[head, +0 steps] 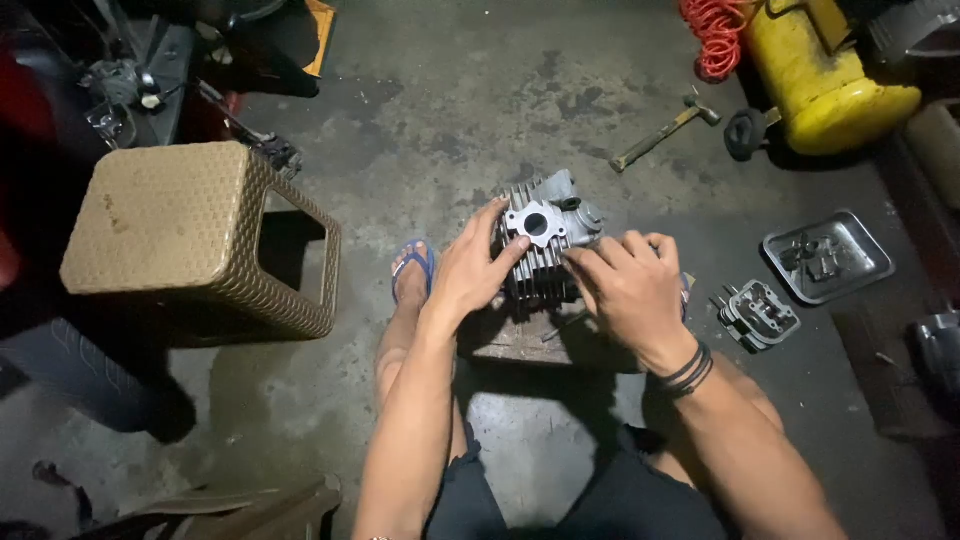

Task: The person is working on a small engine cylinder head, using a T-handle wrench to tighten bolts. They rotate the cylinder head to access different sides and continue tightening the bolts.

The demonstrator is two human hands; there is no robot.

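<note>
Grey finned engine cylinder (pixel 545 245) stood on a wooden block (pixel 520 340) between both hands, the left hand (pixel 470 270) clasping its side while the right hand (pixel 630 285) pinched at its edge, apparently mid-fitting, demanding steady support next.

Bare concrete floor (pixel 450 110) lies open beyond the finned cylinder (pixel 545 250), clear up to the hammer (pixel 665 130) at far right. Left of the left hand (pixel 470 270), the woven stool (pixel 190 230) blocks that side, with only a narrow strip of floor and a sandalled foot (pixel 412 272) between. Right of the right hand (pixel 630 290), the cylinder head (pixel 760 315) and metal tray (pixel 828 255) crowd the floor; the yellow tank (pixel 820 80) closes the far corner.
</note>
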